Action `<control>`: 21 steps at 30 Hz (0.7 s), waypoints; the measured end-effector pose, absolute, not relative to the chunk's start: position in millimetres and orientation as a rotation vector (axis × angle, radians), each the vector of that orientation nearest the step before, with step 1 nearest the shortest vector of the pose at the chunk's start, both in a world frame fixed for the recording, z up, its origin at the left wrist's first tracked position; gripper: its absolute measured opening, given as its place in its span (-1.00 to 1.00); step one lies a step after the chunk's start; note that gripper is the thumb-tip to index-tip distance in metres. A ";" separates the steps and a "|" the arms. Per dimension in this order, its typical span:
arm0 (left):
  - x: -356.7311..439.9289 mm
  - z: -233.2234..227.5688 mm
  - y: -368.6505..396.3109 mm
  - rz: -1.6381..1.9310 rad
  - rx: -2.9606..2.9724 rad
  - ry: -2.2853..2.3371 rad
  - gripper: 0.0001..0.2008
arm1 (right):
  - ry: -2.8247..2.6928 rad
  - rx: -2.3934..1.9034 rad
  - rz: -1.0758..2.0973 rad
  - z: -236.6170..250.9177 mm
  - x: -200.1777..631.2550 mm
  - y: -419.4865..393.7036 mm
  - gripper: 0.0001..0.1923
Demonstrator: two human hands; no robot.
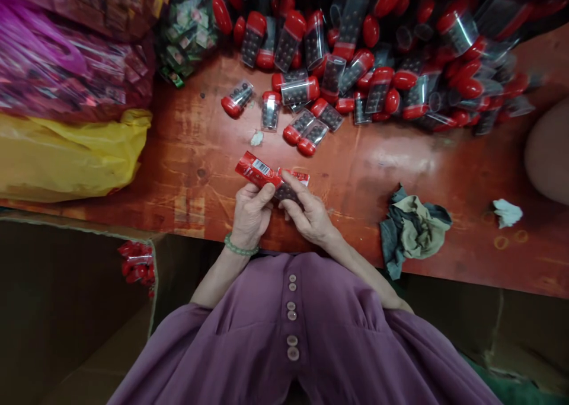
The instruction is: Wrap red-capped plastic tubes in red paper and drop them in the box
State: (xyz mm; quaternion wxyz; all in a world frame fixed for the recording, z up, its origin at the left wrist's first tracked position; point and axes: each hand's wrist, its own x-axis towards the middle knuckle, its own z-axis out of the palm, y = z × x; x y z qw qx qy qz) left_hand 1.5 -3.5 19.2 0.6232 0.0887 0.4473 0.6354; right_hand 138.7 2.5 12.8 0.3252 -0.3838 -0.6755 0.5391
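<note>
Red wooden table (400, 162) under both hands, heap of red-capped clear tubes (355, 67) beyond the fingers, crumpled rag (411, 227) off to the right hand's side, left hand (251, 212) and right hand (306, 212) together, both pinching a red wrapper (255, 171) around a small tube (287, 193)

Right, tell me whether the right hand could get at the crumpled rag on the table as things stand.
Probably yes. The rag lies in the open near the table edge, just beside the right hand, nothing between them. But that hand is pinching the red packet together with the left hand.
</note>
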 end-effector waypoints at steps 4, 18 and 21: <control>1.0 19.4 -0.9 1.416 0.201 1.058 -0.66 | -1.893 -1.032 1.326 14.0 141.1 3.5 -0.45; -0.3 30.6 -4.5 1.225 0.376 0.924 -0.64 | -1.296 -0.846 1.850 14.8 141.2 6.1 -0.48; -3.6 30.6 -2.9 1.280 0.363 0.954 -0.64 | -1.318 -0.912 1.846 16.7 139.0 6.9 -0.42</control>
